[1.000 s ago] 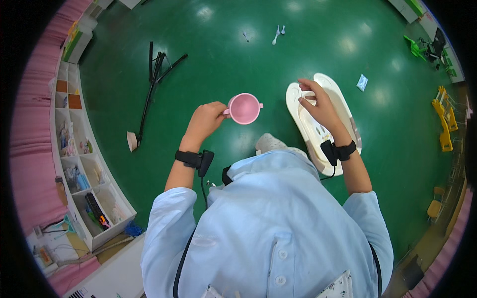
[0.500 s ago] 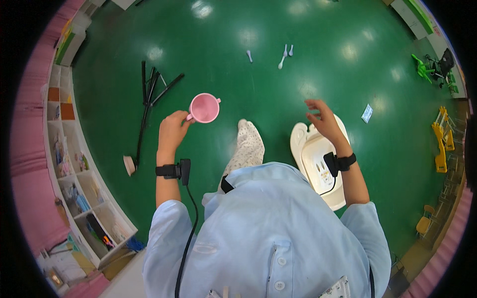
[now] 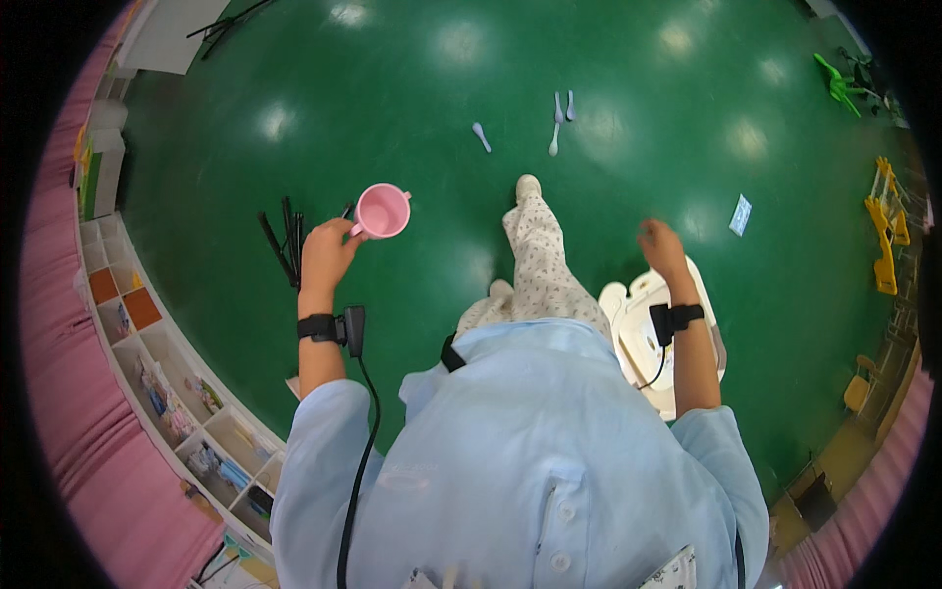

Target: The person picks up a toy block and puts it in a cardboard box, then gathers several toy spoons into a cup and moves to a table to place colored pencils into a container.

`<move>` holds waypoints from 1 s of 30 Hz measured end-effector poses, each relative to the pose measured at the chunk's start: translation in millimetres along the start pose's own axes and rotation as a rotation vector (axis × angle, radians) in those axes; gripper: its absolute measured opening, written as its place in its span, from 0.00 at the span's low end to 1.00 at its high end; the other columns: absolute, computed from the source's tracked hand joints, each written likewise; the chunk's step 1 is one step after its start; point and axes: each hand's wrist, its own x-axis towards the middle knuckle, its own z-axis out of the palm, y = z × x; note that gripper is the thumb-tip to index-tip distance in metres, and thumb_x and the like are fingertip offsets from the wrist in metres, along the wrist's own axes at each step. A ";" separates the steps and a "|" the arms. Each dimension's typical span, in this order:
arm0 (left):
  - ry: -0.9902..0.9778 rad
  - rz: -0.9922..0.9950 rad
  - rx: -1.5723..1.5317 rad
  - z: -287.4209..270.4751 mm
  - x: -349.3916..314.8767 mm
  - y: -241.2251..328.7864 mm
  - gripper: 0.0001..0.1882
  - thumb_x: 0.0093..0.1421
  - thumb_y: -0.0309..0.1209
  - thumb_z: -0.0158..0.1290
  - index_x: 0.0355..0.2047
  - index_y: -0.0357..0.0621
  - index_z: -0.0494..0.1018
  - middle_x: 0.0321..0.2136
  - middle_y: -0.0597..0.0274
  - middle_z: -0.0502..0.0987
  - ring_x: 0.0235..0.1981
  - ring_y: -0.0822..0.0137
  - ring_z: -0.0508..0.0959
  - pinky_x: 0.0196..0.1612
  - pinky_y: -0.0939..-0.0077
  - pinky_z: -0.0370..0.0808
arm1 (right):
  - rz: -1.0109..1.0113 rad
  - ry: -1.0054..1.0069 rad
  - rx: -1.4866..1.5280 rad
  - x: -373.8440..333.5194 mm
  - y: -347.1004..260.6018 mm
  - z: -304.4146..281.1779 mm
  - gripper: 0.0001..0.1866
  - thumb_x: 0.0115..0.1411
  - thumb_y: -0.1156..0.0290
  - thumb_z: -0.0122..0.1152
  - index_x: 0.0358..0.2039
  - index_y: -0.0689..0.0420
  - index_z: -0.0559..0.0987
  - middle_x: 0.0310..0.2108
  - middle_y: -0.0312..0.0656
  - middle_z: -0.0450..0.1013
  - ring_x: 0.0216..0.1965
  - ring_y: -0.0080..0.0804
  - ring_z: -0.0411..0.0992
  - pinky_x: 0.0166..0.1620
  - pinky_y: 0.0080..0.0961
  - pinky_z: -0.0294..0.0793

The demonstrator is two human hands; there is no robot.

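Note:
My left hand (image 3: 328,257) grips a pink two-handled cup (image 3: 384,211) by one handle, with fingers and thumb closed on it. The cup's open top faces up and its inside looks bare. My right hand (image 3: 663,247) hangs over the floor with loosely curled fingers partly apart, and nothing shows in it. Below that hand and forearm lies a moulded white plastic piece (image 3: 628,324) with rounded lobes and small printed pictures; the forearm hides part of it. Several pale spoons lie ahead, among them a lilac spoon (image 3: 481,135) and a whitish one (image 3: 554,140).
Black tripod-like legs (image 3: 294,236) lie on the green floor (image 3: 442,98) beyond my left hand. A small light-blue packet (image 3: 740,215) is at the right. White shelving (image 3: 167,344) lines the left side. Yellow (image 3: 881,236) and green (image 3: 837,86) frames stand far right.
I have stepped forward, one foot now ahead. The cup stays in my left hand, now over the black legs. My right hand has drawn its fingers in from a wider spread.

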 end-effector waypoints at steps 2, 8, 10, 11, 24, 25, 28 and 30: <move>-0.009 -0.008 -0.002 8.8 41.2 -7.7 0.12 0.50 0.34 0.61 0.27 0.37 0.76 0.28 0.52 0.77 0.29 0.48 0.76 0.31 0.59 0.71 | 0.068 -0.081 0.017 30.6 29.9 22.9 0.14 0.53 0.68 0.59 0.39 0.60 0.76 0.39 0.54 0.74 0.41 0.54 0.72 0.44 0.43 0.72; 0.083 -0.100 -0.047 67.2 148.0 -57.5 0.10 0.51 0.29 0.61 0.30 0.36 0.75 0.29 0.53 0.76 0.26 0.53 0.75 0.28 0.65 0.70 | 0.202 -0.142 -0.010 161.3 80.9 106.0 0.14 0.53 0.66 0.58 0.39 0.59 0.77 0.35 0.56 0.75 0.40 0.55 0.73 0.43 0.43 0.73; 0.093 -0.160 -0.069 97.6 176.8 -84.4 0.10 0.51 0.28 0.60 0.31 0.35 0.75 0.30 0.53 0.76 0.27 0.52 0.75 0.30 0.65 0.71 | 0.297 -0.161 0.096 208.6 85.0 137.6 0.16 0.54 0.64 0.58 0.41 0.58 0.76 0.34 0.52 0.76 0.38 0.50 0.75 0.42 0.38 0.74; 0.097 -0.171 -0.076 118.2 175.7 -89.1 0.10 0.51 0.28 0.60 0.31 0.34 0.74 0.30 0.52 0.76 0.29 0.50 0.75 0.31 0.65 0.71 | 0.311 -0.177 0.081 204.9 97.1 163.5 0.16 0.54 0.64 0.58 0.41 0.58 0.76 0.34 0.52 0.76 0.38 0.50 0.75 0.42 0.38 0.74; 0.110 -0.257 0.154 373.9 223.7 -249.0 0.09 0.50 0.25 0.59 0.30 0.33 0.72 0.30 0.47 0.74 0.30 0.45 0.75 0.32 0.61 0.70 | 0.322 0.249 0.089 406.4 178.4 460.3 0.24 0.50 0.66 0.66 0.47 0.59 0.72 0.36 0.49 0.73 0.37 0.48 0.72 0.41 0.39 0.72; 0.121 -0.234 0.160 382.2 224.3 -248.4 0.09 0.50 0.25 0.59 0.30 0.33 0.72 0.28 0.48 0.74 0.29 0.46 0.74 0.32 0.62 0.70 | 0.346 0.311 0.078 414.7 175.7 470.7 0.25 0.50 0.65 0.66 0.47 0.59 0.71 0.38 0.50 0.72 0.39 0.49 0.71 0.42 0.41 0.72; 0.111 -0.207 0.169 405.3 218.7 -266.3 0.09 0.51 0.24 0.59 0.31 0.32 0.72 0.28 0.48 0.74 0.28 0.48 0.74 0.32 0.63 0.70 | 0.329 0.355 -0.018 426.3 174.4 486.5 0.22 0.50 0.69 0.64 0.46 0.60 0.73 0.36 0.53 0.73 0.38 0.52 0.72 0.42 0.43 0.72; 0.044 -0.338 0.075 408.1 211.6 -261.8 0.08 0.51 0.23 0.58 0.31 0.32 0.72 0.27 0.49 0.73 0.27 0.50 0.73 0.32 0.65 0.70 | 0.363 0.362 -0.044 415.1 175.9 489.2 0.20 0.50 0.70 0.62 0.45 0.61 0.74 0.34 0.54 0.74 0.37 0.53 0.73 0.41 0.44 0.72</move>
